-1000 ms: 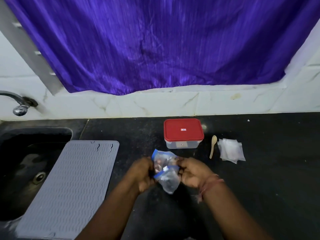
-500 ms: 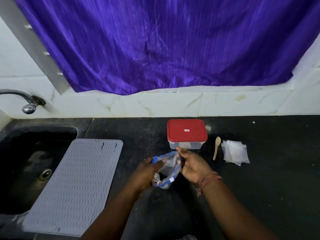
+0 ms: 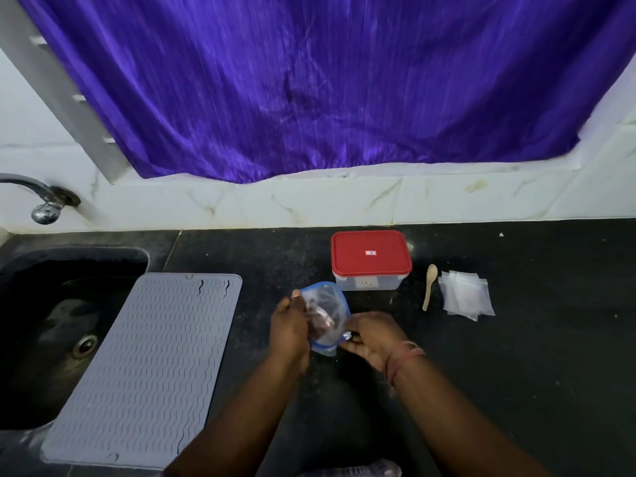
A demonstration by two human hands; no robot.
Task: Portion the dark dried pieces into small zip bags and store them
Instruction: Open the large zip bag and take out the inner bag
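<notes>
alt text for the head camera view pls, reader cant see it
Two hands, left hand and right hand, hold a blue-edged zip bag of dark dried pieces above a black counter. Behind it stand a red-lidded container, a wooden spoon and a pile of small clear bags; a grey mat lies left, partly over the sink.

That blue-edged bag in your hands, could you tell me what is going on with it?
A person holds a blue-edged zip bag of dark pieces over the black counter, the left hand gripping one side and the right hand pinching its lower corner. The red-lidded container sits shut behind it. A small spoon and a pile of empty small bags lie to the right, untouched.
</notes>
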